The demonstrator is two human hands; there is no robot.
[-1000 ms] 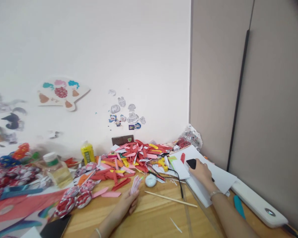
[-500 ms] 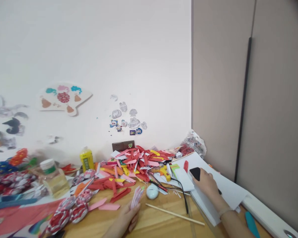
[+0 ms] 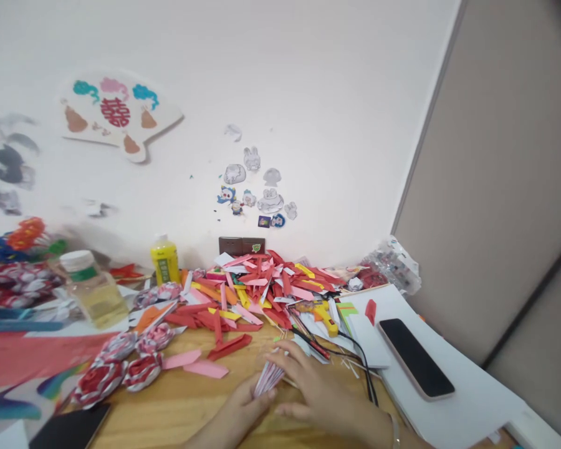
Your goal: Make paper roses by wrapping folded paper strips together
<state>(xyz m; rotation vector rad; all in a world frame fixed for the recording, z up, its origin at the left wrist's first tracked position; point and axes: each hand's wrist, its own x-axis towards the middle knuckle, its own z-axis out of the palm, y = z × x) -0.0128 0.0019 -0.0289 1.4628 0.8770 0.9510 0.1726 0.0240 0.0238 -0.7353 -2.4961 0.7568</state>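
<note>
My left hand (image 3: 249,408) is closed around a small bundle of folded striped paper (image 3: 268,379), pale pink and purple, held upright above the wooden table. My right hand (image 3: 315,393) reaches over from the right. Its fingers are apart and curved, with the fingertips at the top of the bundle; whether they press on it I cannot tell. A smartphone (image 3: 417,358) with a dark screen lies on white paper sheets (image 3: 467,399) to the right. Beyond the hands is a pile of folded paper strips (image 3: 262,280) in red, pink, yellow and white.
A yellow glue gun (image 3: 325,317) with a black cable lies right of the pile. At the left stand a jar of yellowish liquid (image 3: 96,296) and a yellow bottle (image 3: 165,262). Red-and-white braided pieces (image 3: 100,379) and a dark flat object (image 3: 70,427) lie on the table (image 3: 168,408).
My right hand has left the phone lying on the paper and moved left to the striped bundle. The small pale-blue round object is now hidden behind it. The view has tilted.
</note>
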